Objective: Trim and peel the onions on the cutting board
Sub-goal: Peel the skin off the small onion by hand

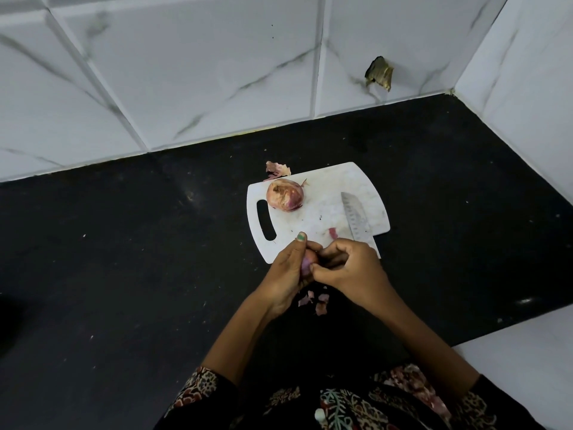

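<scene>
Two onions are counted: one unpeeled onion (284,194) far left on the one cutting board (322,209), one held onion (308,262) near. One knife (356,219) is listed right. Two hands, the left hand (286,274) and the right hand (353,268), and several loose peel scraps (313,301) are recorded.

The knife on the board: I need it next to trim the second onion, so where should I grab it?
By the handle, from the near right. The knife lies flat on the cutting board, tip away from you; its handle end is hidden behind your right hand. Avoid the exposed blade.
</scene>
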A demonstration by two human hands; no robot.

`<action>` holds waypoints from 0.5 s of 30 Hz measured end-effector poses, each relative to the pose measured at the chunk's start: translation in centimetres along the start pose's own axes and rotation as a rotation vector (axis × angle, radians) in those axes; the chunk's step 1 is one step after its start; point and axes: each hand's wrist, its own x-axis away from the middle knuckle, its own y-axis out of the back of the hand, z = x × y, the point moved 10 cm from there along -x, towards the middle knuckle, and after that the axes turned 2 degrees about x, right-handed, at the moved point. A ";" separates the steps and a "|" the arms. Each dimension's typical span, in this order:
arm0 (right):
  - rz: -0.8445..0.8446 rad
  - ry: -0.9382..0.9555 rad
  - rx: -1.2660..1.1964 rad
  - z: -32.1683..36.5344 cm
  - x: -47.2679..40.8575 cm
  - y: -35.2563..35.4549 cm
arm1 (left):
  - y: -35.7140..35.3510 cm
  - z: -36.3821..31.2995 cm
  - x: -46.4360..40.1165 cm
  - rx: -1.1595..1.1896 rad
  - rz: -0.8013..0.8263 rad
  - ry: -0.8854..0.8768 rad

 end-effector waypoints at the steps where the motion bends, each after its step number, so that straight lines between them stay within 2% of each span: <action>1: 0.006 -0.007 -0.004 -0.1 -0.1 0.1 | -0.2 0.0 0.1 0.001 0.014 0.007; 7: -0.033 -0.017 -0.009 -0.7 -0.5 0.5 | -0.1 0.5 0.2 0.013 0.007 0.037; 15: -0.039 0.081 -0.123 -0.1 0.0 0.0 | 0.7 0.6 0.0 0.089 -0.134 0.064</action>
